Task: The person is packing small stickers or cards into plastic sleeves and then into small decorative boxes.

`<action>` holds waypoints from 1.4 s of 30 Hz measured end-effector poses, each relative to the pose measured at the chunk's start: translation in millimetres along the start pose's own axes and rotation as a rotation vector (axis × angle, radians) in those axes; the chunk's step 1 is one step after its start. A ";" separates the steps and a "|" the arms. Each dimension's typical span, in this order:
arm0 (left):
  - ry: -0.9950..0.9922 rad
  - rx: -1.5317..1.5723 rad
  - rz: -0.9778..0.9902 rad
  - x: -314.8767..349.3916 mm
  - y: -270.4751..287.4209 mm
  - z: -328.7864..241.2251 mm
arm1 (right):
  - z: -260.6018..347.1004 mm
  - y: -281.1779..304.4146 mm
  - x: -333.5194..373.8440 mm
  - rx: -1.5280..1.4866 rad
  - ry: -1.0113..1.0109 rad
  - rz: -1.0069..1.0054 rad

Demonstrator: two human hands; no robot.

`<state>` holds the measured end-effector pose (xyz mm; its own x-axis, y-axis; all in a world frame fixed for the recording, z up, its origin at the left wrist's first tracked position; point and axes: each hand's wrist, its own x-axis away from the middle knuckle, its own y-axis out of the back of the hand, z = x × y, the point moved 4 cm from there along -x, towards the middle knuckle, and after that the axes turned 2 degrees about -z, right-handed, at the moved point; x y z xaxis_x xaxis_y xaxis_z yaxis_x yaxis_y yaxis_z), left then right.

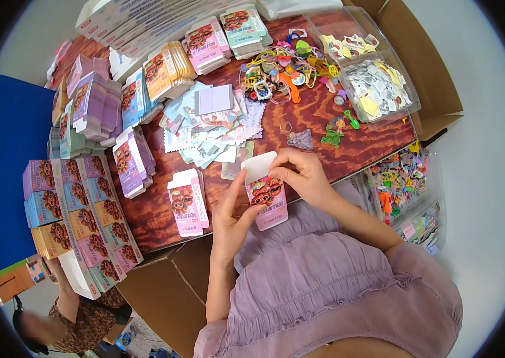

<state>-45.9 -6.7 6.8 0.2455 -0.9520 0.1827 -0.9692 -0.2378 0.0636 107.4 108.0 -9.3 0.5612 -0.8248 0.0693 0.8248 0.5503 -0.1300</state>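
A pink flat-looking carton [271,216] with a printed front and a raised white top flap is held upright just off the table's front edge. My left hand [230,222] grips its left side, thumb across the front and fingers up along the edge. At the upper right corner, my right hand [301,174] has thumb and fingers closed at the flap. Whether anything is inside the carton cannot be seen. Just left of my left hand lies a small stack of similar pink cartons [186,206]. A keyring with a greyish charm [300,139] lies beyond my right hand.
Piled on the wood-grain table [354,146] are paper cards [214,134], colourful trinkets [279,68] and carton stacks [169,67]. Clear trays [378,89] hold stickers. Filled box rows [88,209] stand left; another person [79,313] is lower left. Cardboard boxes [160,301] flank the table.
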 end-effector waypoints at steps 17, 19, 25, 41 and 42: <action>0.090 0.229 0.000 -9.1 -1.4 -1.9 | 14.6 6.7 -11.0 0.393 0.206 0.208; 0.118 0.183 0.034 -11.3 -0.2 2.0 | 14.1 8.7 -14.4 0.447 0.187 0.232; 0.015 0.153 -0.049 -19.6 -3.0 -2.8 | 25.6 -1.7 -10.8 0.150 0.048 0.076; 0.054 0.115 0.038 -17.0 -9.0 -1.1 | 12.0 4.6 -17.4 0.003 -0.109 0.159; 0.058 0.105 0.013 -16.4 -8.4 -0.7 | 12.9 8.1 -18.3 0.006 -0.110 0.156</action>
<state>-41.7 11.0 4.0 0.2302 -0.9431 0.2398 -0.9681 -0.2470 -0.0421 104.8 129.2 1.1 0.6865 -0.7100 0.1568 0.7271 0.6717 -0.1421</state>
